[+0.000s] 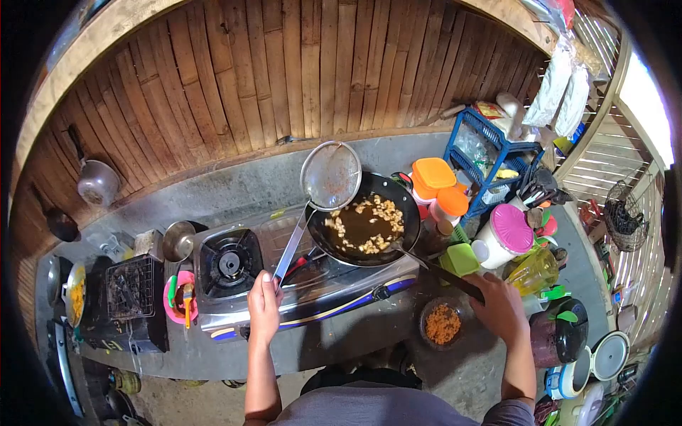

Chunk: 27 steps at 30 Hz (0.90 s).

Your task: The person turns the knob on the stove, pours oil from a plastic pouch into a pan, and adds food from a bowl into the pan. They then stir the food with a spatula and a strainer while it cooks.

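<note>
My left hand (pixel 265 308) is closed around the handle of a round mesh strainer (pixel 331 175), whose basket hangs over the left rim of a black wok (pixel 410 206). Small pale browned pieces of food (pixel 383 213) lie in dark oil inside the wok, which sits on the right side of a two-burner gas stove (pixel 249 312). In my right hand (pixel 496 308) is the dark handle of a spatula (pixel 447 275); its head reaches into the food at the wok's lower right. The strainer's mesh holds no large pieces that I can see.
A bowl of orange crumbly food (pixel 442 323) stands by my right hand. Orange-lidded containers (pixel 435 172), a green-lidded box (pixel 460 260) and a pink-lidded tub (pixel 511 228) crowd the wok's right. The left burner (pixel 229 263) is bare, with a pink bowl (pixel 180 295) beside it.
</note>
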Tool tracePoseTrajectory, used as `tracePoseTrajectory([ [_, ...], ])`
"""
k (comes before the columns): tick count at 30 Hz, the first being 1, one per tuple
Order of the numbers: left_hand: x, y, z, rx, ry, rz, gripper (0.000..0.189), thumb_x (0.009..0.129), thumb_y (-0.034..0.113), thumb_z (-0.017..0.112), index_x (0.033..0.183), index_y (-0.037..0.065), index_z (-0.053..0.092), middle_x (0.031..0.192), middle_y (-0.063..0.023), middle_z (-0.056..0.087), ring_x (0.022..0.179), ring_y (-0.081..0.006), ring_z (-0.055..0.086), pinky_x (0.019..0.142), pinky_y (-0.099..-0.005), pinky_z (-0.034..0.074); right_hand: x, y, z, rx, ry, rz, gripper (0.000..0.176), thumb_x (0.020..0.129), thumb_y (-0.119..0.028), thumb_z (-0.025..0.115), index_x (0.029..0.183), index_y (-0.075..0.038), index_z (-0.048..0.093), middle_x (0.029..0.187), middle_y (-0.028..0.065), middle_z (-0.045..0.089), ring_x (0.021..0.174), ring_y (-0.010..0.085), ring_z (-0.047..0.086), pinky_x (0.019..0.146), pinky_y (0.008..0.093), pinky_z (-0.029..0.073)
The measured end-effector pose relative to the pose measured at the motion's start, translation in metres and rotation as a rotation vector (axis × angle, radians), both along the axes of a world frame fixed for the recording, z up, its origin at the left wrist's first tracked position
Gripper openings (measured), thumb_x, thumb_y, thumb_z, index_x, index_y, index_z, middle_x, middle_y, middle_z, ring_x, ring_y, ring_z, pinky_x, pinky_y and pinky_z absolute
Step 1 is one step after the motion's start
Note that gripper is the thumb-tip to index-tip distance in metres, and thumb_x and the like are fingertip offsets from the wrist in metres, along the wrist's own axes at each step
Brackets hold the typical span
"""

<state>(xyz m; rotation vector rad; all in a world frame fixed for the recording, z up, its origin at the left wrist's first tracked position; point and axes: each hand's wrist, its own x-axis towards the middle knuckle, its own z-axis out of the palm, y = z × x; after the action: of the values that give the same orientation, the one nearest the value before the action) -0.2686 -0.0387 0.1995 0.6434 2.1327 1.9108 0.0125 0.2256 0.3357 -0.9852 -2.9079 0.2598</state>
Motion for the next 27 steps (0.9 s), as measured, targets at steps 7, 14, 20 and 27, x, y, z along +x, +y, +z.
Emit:
tracePoseTrajectory([
  [7,0.004,0.006,0.007,0.02,-0.009,0.013,0.036,0.102,0.03,0.035,0.077,0.005,0.042,0.064,0.0016,0.039,0.055,-0.0064,0.036,0.049,-0.0237,0.032,-0.011,0.004,-0.046,-0.022,-0.011,0.007,0.044,0.078,-0.012,0.064,0.12,-0.014,0.052,0.101,0.0158,0.058,0.084,0.0395,0.061,0.072,0.0482,0.049],
  [14,0.006,0.003,0.009,0.046,-0.009,0.02,0.035,0.102,0.028,0.035,0.077,0.005,0.043,0.064,0.0015,0.039,0.055,-0.0056,0.036,0.047,-0.0228,0.031,-0.045,0.024,-0.099,-0.052,0.137,0.071,0.047,0.08,-0.012,0.06,0.125,-0.016,0.044,0.104,0.0194,0.053,0.084,0.0426,0.06,0.07,0.0526,0.049],
  [20,0.008,0.0,0.009,0.053,0.012,0.028,0.033,0.102,0.026,0.036,0.078,0.006,0.042,0.066,0.0026,0.039,0.056,-0.0047,0.035,0.047,-0.0219,0.03,-0.085,0.052,-0.131,0.04,0.206,0.098,0.049,0.08,-0.008,0.058,0.126,-0.019,0.044,0.099,0.0182,0.052,0.077,0.0398,0.062,0.063,0.0493,0.051],
  [27,0.009,0.002,0.002,0.067,-0.026,0.044,0.034,0.102,0.03,0.036,0.078,0.007,0.042,0.067,0.0042,0.037,0.056,-0.0034,0.033,0.047,-0.0205,0.029,-0.121,0.066,-0.137,0.091,0.339,0.125,0.047,0.079,-0.007,0.059,0.124,-0.021,0.053,0.105,0.0175,0.055,0.084,0.0381,0.06,0.07,0.0454,0.051],
])
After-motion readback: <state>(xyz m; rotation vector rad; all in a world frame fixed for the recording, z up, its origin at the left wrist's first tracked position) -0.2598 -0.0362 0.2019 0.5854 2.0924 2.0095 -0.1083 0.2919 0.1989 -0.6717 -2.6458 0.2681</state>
